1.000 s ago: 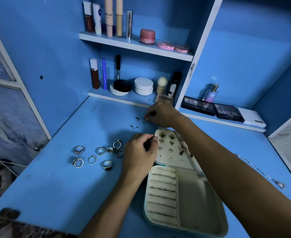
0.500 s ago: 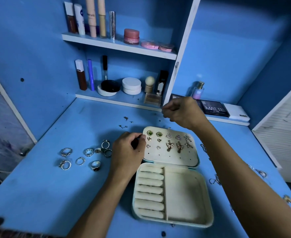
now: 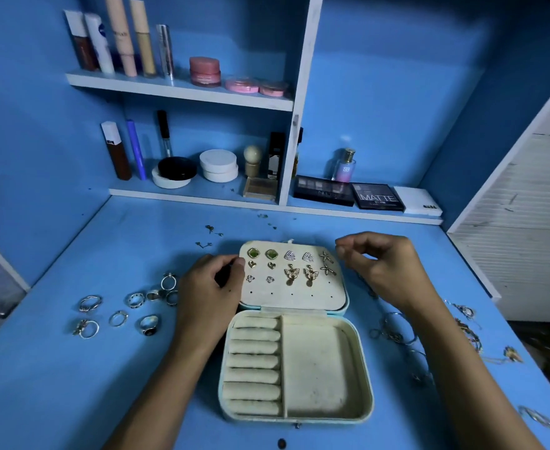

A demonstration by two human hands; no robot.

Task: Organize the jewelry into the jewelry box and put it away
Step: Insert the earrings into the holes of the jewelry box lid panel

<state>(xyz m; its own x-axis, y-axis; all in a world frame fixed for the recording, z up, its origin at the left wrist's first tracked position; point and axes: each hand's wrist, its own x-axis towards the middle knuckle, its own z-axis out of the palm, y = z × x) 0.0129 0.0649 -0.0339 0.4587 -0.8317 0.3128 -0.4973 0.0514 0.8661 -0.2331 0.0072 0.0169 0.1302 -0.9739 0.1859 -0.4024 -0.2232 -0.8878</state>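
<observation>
The jewelry box (image 3: 296, 362) lies open in the middle of the blue desk (image 3: 72, 384), its lid (image 3: 293, 297) laid flat away from the person and studded with rows of earrings (image 3: 291, 274); the near half holds cream ring rolls (image 3: 254, 362) beside a bare compartment. The left hand (image 3: 208, 297) rests at the lid's left edge, its grip curled round the rim. The right hand (image 3: 380, 271) hovers just past the lid's right corner, thumb and forefinger pinched together; whether they hold something, I cannot tell. Loose rings (image 3: 117, 311) lie left of the box, bracelets and chains (image 3: 429, 336) right, small studs (image 3: 208, 235) behind. Blue shelves (image 3: 176, 89) of cosmetics back the desk, with eyeshadow palettes (image 3: 348, 193) and a perfume bottle (image 3: 345, 165).
</observation>
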